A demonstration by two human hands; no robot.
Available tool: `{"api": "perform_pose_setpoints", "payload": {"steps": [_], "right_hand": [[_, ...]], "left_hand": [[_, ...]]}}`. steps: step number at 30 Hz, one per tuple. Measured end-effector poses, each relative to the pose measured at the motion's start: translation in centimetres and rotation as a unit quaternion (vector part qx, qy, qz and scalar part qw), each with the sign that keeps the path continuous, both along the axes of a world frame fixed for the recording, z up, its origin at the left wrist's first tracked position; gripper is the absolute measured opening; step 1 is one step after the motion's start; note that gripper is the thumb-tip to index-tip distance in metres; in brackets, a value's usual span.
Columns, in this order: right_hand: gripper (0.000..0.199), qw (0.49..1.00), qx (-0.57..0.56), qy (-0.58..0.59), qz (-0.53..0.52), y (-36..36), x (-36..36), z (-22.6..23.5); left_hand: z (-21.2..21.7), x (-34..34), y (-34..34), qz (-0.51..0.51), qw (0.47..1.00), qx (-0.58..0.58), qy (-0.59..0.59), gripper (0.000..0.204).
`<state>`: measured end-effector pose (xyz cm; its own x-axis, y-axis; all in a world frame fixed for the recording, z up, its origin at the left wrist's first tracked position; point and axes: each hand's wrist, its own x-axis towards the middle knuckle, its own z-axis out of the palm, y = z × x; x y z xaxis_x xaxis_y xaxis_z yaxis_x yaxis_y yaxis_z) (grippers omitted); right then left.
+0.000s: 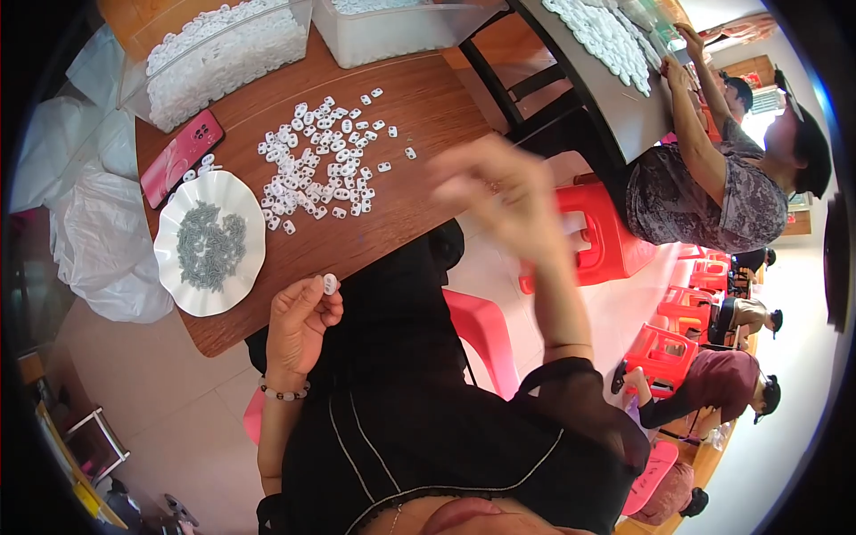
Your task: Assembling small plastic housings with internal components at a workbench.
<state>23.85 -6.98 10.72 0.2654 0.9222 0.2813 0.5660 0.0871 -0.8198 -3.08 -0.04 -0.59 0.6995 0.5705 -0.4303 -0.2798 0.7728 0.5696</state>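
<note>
My left hand (299, 325) is closed, pinching a small white oval plastic piece (330, 284) between thumb and fingers just off the table's near edge. My right hand (504, 196) is raised at the right end of the table, smeared by motion, so I cannot tell whether its fingers hold anything. A loose spread of white plastic pieces with dark holes (308, 169) lies on the brown wooden table (428, 98). Left of it stands a white scalloped plate (166, 260) with many small grey screw-like parts (209, 245) in it.
A pink phone (183, 159) lies by the plate. Two clear bins, one heaped with white pieces (223, 67), the other (392, 40) beside it, stand at the back. White bags (107, 241) hang at the left. Red stools (606, 232) and co-workers (704, 192) are at the right.
</note>
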Motion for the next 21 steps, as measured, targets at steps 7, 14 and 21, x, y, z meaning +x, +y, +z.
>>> {"api": "perform_pose_setpoints", "payload": {"steps": [7, 14, 21], "right_hand": [[0.021, 0.910, 0.010, -0.329, -0.252, -5.6, 20.1, 9.0], [0.023, 0.933, -0.111, -0.286, -0.188, -6.2, 28.1, 7.2], [0.018, 0.926, -0.102, -0.325, -0.161, -6.7, 31.2, 6.3]], "left_hand": [[0.2, 1.5, -0.2, -0.010, 0.999, 0.014, 0.049, 0.020], [0.5, 2.1, -0.7, -0.009, 0.998, 0.011, 0.057, 0.020], [1.0, 2.8, -0.4, -0.009, 0.999, 0.013, 0.030, 0.027]]}}
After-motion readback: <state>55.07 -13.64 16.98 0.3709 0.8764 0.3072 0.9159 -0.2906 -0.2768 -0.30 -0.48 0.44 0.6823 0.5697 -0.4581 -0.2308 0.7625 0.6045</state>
